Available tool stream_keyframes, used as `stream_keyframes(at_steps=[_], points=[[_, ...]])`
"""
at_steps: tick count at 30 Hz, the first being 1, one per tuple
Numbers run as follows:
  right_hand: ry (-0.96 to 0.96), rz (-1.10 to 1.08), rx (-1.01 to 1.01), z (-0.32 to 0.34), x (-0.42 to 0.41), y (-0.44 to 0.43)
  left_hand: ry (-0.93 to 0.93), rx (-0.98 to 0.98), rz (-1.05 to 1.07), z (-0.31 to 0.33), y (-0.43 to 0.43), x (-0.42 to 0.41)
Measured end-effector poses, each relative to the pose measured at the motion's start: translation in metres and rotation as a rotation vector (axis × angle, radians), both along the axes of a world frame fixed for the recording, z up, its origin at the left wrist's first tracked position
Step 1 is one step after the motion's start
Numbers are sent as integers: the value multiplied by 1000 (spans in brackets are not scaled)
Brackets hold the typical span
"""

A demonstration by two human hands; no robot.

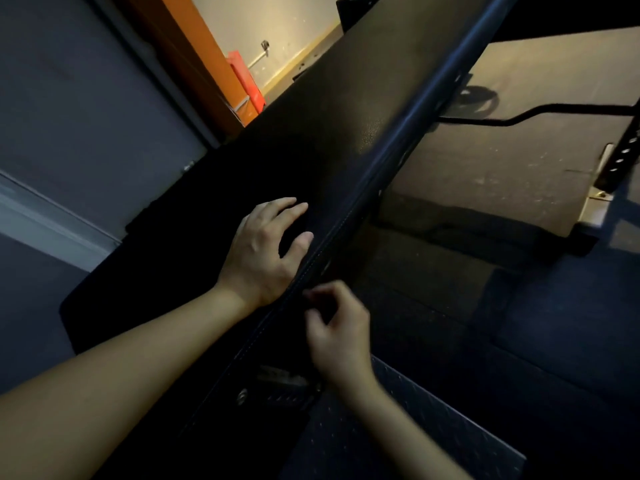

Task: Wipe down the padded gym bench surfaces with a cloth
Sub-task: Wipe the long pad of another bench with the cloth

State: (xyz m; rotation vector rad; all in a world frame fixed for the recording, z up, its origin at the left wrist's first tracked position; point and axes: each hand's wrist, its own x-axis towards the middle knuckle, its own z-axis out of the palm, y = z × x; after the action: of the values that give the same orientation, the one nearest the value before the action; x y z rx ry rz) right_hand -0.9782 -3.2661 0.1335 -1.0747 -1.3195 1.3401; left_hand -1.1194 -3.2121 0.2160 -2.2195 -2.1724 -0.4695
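A long black padded bench (339, 109) runs diagonally from the lower left to the upper right. My left hand (266, 251) lies on its top with fingers spread and the thumb near the stitched side edge. A darker patch sits under the fingers; whether it is a cloth is unclear. My right hand (337, 327) hovers at the bench's side edge (346, 223), fingers curled toward the seam and blurred. Nothing can be made out in its grasp.
A black rack upright with holes (623, 154) and a curved bar (519, 117) stand at the right over a tan floor mat (512, 157). Dark diamond-plate flooring (398, 427) lies below the bench. An orange door frame (194, 53) and a grey wall are on the left.
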Motion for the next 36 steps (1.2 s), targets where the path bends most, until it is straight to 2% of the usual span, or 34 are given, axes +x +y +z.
stream_keyframes(at_steps=[3,5,7,10,11,16,18,21,23,26,28,30,33,34,36], points=[[-82,-232,3,-1,18,86,-13,5,-7,-1,0,-1],[-96,-298,-17,1,23,105,0,7,-13,-2,1,-2],[-63,-229,26,-1,11,66,0,-2,-21,-2,1,-3],[-48,51,94,0,3,-4,10,-2,-19,-2,2,-3],[-56,57,119,-1,5,3,13,-1,-16,-2,1,-3],[-184,-286,61,2,25,109,14,-7,-9,-3,1,-3],[-173,-230,134,2,14,76,3,-7,-11,-3,2,-4],[-213,53,316,2,11,19,16,2,-6,-3,3,-3],[-242,-8,347,3,19,52,9,-3,-4,-4,2,-3],[-239,-224,148,12,37,131,-5,-18,0,-3,2,-2],[-187,-280,94,12,38,138,1,-19,0,-4,1,-1],[-105,-245,113,11,23,95,2,-12,3,-3,1,0],[-34,47,188,9,14,21,6,-9,-1,-2,2,0],[-55,60,241,9,16,22,6,-9,-1,-2,3,0],[-124,-73,292,8,24,69,-8,-14,3,-2,3,-1]])
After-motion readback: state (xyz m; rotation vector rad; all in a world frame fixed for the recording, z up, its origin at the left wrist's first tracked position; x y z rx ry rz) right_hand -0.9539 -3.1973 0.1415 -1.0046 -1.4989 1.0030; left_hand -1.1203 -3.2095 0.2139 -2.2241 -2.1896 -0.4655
